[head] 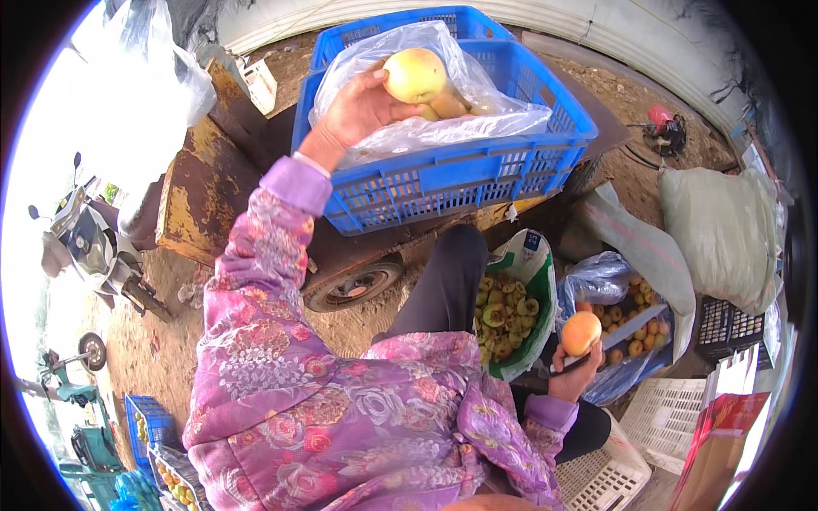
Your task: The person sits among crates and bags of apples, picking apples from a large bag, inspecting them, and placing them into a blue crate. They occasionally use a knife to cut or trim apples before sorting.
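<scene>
My left hand (364, 108) holds a yellow round fruit (415, 75) over a blue plastic crate (447, 175). The crate has a clear plastic bag liner (441, 134) with more fruit inside, partly hidden by the hand. Lower right, my right hand (575, 373) holds an orange-yellow fruit (581, 333) together with a knife, whose dark handle is in the palm and whose blade (632, 326) points to the upper right. Beneath the blade lies a bag-lined container (601, 281) of small orange fruit. Left of it, a green and white sack (543, 300) holds cut or damaged greenish fruit.
The blue crate rests on a rusty yellow metal cart (198, 185) with a wheel (354, 287). White plastic crates (664, 415), a black crate (728, 326) and a stuffed pale sack (719, 236) stand at right. A motorcycle (96, 243) and fruit crates are at left.
</scene>
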`<state>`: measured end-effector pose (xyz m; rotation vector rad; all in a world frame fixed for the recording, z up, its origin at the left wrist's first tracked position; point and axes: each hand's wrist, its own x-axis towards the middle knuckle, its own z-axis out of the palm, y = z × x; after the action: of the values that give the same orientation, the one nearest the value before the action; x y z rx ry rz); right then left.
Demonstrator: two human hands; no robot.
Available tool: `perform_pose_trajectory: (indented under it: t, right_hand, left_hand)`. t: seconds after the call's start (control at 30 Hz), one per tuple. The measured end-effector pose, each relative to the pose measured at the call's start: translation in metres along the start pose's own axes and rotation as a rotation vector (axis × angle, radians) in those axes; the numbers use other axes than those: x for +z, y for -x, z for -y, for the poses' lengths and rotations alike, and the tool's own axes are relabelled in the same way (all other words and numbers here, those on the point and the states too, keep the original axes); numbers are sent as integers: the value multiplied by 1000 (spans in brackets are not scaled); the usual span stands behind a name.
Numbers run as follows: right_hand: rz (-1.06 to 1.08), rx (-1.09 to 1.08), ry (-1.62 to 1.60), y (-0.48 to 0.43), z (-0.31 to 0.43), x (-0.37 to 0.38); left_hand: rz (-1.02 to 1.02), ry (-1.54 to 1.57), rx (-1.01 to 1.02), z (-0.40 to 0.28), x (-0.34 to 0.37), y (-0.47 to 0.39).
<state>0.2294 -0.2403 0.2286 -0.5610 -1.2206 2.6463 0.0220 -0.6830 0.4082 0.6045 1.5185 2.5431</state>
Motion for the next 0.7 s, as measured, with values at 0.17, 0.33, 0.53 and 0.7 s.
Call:
perform_pose_trajectory:
  t: [0.17,0.33,0.53,0.7]
  right_hand:
    - [91,46,3,1,-7,12]
    - [190,43,-35,14,1,14]
    - [189,51,-89,24,11,14]
    - [185,54,-139,26,10,15]
  left_hand:
    - [243,643,-206,52,70,10]
    - [195,791,-323,93,119,19]
    - [197,926,-531,117,140,27]
    - [110,909,-683,123,148,35]
